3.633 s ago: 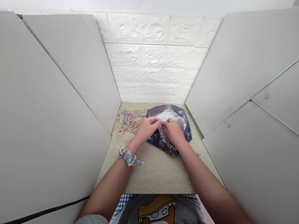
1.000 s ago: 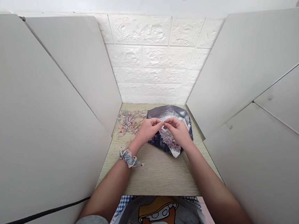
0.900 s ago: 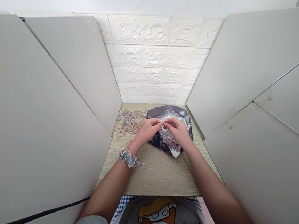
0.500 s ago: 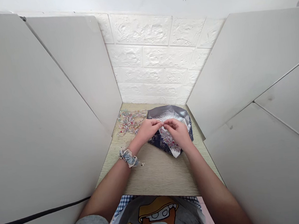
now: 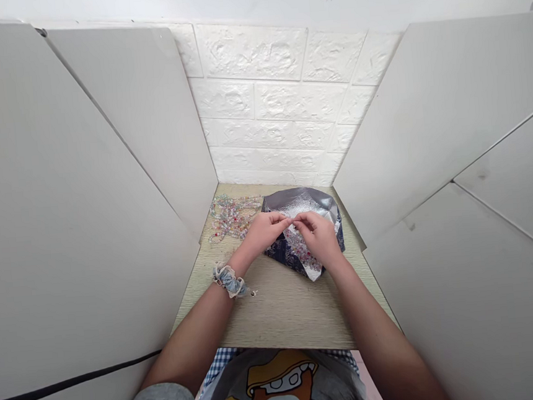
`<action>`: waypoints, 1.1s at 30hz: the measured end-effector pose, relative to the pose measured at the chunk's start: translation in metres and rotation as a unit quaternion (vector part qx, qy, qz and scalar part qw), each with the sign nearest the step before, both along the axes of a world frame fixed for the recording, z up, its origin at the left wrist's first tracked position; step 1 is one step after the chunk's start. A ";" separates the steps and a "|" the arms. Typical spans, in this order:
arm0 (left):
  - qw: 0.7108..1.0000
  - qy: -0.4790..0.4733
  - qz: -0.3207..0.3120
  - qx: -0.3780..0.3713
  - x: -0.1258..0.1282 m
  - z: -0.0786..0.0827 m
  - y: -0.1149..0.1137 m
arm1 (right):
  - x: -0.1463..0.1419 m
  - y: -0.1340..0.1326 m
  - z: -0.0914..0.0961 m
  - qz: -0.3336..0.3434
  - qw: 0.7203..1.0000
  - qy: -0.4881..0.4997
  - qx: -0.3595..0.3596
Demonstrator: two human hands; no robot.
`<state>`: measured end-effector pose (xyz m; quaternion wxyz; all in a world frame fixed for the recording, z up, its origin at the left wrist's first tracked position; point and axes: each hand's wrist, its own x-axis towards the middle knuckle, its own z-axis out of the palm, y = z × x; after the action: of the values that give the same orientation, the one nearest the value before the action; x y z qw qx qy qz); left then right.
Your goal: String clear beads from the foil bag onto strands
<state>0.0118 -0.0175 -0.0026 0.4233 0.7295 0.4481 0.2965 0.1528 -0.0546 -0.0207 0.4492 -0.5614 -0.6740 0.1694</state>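
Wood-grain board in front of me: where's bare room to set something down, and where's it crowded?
The widest bare patch of the wood-grain board runs along its front edge, between the forearms, below the dark patterned pouch. A narrow strip lies right of the pouch. The back is crowded: bead strands at left, the left hand and right hand over the pouch.

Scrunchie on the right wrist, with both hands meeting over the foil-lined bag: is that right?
Not quite: the head view shows the scrunchie on the left wrist, not the right. The left hand and right hand do meet over the foil-lined bag.
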 end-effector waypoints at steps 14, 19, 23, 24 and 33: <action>0.991 -0.069 -0.077 -0.080 0.000 -0.003 -0.001 | -0.004 -0.001 0.000 0.016 1.000 0.008 -0.010; 0.983 -0.100 -0.100 -0.117 0.000 -0.003 0.001 | -0.004 -0.001 0.002 0.011 0.996 0.085 -0.038; 0.977 -0.129 -0.096 -0.140 0.001 -0.004 0.002 | -0.001 0.002 0.000 0.012 0.979 0.190 -0.073; 0.976 -0.135 -0.087 -0.145 0.001 -0.004 0.001 | 0.000 0.004 -0.002 0.008 0.972 0.219 -0.079; 0.967 -0.165 -0.028 -0.194 0.003 -0.003 0.002 | 0.003 0.006 -0.005 -0.038 0.973 0.214 -0.078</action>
<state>0.0149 -0.0153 -0.0054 0.6328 0.5866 0.4009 0.3079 0.1556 -0.0482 -0.0252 0.5442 -0.5708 -0.5248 0.3202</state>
